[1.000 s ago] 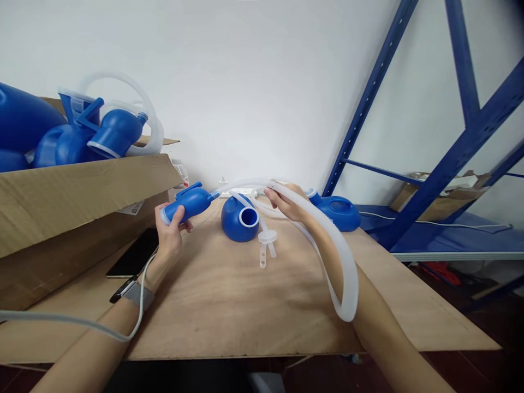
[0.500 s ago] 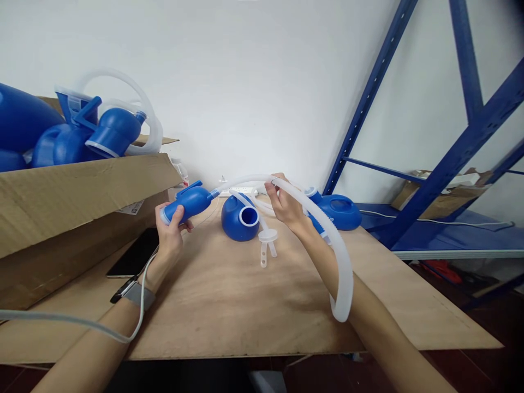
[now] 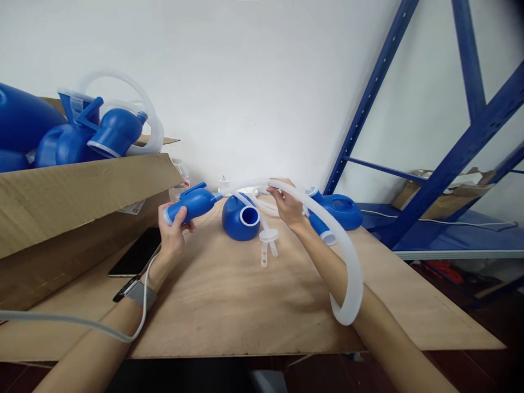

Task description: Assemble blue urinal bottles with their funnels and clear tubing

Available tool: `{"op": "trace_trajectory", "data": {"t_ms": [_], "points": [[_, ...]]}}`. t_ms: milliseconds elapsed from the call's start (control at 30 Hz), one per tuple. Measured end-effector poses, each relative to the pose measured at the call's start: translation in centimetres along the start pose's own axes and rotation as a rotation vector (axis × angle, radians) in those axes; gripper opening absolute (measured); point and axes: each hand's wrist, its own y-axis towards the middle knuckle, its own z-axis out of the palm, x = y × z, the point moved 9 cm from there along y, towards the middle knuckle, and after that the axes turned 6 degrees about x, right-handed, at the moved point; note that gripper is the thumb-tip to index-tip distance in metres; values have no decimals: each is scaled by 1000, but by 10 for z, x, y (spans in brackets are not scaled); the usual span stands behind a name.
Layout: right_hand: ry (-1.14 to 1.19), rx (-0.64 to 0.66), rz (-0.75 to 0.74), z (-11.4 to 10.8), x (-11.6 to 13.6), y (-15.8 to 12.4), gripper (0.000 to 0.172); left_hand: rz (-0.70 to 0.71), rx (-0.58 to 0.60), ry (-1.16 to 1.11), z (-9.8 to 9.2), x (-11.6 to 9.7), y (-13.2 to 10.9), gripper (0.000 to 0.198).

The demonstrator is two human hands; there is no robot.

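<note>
My left hand (image 3: 172,228) is closed round a blue plastic urinal head (image 3: 191,203) with a side handle, tilted with its narrow neck toward the right. A translucent white hose (image 3: 344,245) runs from that neck. My right hand (image 3: 289,204) pinches the hose partway along, and its loose length loops down over my right forearm. Between the hands, a blue round-bellied bottle (image 3: 239,226) stands with its white-rimmed mouth facing me. Next to it lies a white pronged cap (image 3: 268,236) on a thin tube.
At left, a cardboard box (image 3: 90,174) holds several blue parts and hoses. A black phone (image 3: 137,254) lies beside it. Behind my right hand is another blue bottle (image 3: 341,212) on the wooden table (image 3: 229,305). A blue metal shelf (image 3: 429,229) stands at right.
My left hand and the urinal head have shifted slightly right. My right hand sits a little lower, and the hose loop hangs farther right. More of the blue part behind my right forearm shows.
</note>
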Motion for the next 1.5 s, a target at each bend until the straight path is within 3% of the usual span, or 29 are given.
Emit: {"op": "trace_trajectory", "data": {"t_ms": [267, 433, 600, 800, 1000, 1233, 1400, 1500], "points": [[-3, 342, 65, 49, 18, 3, 34, 2, 94, 13, 12, 0, -5, 48], [51, 384, 109, 65, 36, 5, 34, -4, 141, 32, 18, 4, -10, 47], [241, 520, 101, 79, 58, 0, 39, 2, 169, 33, 21, 5, -12, 48], [403, 649, 287, 90, 49, -8, 39, 6, 158, 49, 18, 2, -12, 48], [455, 648, 348, 92, 44, -8, 38, 9, 175, 60, 21, 0, -14, 48], [613, 583, 513, 94, 32, -12, 33, -5, 78, 44, 12, 4, -9, 48], [659, 504, 520, 98, 29, -13, 44, 20, 69, 29, 10, 1, -8, 48], [657, 492, 509, 104, 29, -15, 38, 5, 105, 45, 13, 4, -10, 47]]}}
